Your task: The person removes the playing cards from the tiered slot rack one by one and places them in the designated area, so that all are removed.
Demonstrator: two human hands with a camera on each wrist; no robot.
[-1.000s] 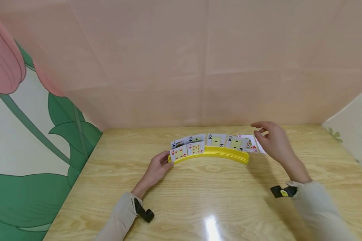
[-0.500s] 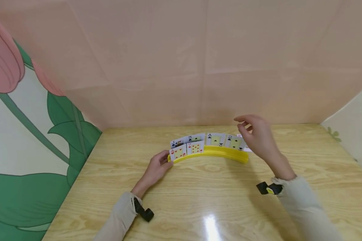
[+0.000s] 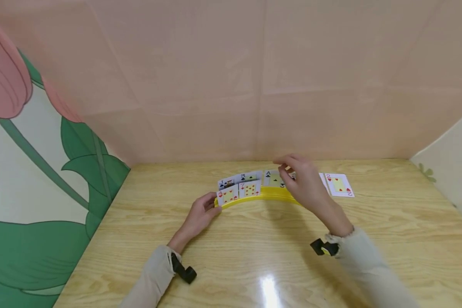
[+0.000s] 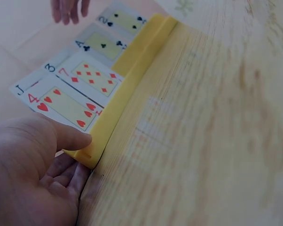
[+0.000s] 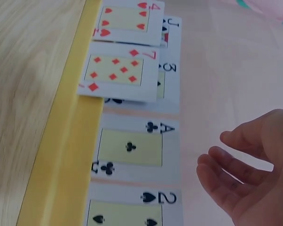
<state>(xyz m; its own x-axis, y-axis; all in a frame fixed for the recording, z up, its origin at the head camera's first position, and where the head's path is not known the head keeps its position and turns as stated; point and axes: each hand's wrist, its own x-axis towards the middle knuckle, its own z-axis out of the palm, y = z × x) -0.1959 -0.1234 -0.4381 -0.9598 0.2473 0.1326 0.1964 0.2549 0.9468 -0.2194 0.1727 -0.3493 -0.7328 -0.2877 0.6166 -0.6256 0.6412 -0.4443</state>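
Observation:
My left hand [image 3: 200,216] grips the left end of a curved yellow card holder [image 3: 275,193], its thumb on the front as the left wrist view shows. A four of hearts [image 4: 66,108] and a seven of diamonds [image 5: 118,73] stand in the front row. Behind them are a jack [image 3: 226,185] and a black three [image 5: 169,77], partly covered. An ace of clubs [image 5: 132,147] and a two of spades [image 5: 132,207] continue the back row. Near these two hovers my right hand [image 3: 306,182], fingers loosely bent and holding nothing; it hides most of the two in the head view.
On the table [image 3: 231,252] right of the holder lies a two of hearts [image 3: 340,185], face up. Beside it, another card [image 3: 323,179] shows only an edge past my right hand. A pink backdrop [image 3: 200,85] rises at the table's far edge.
My right hand has moved left, from over the loose cards to the ace and two of spades. The two of hearts has come into view. My left hand stays in place.

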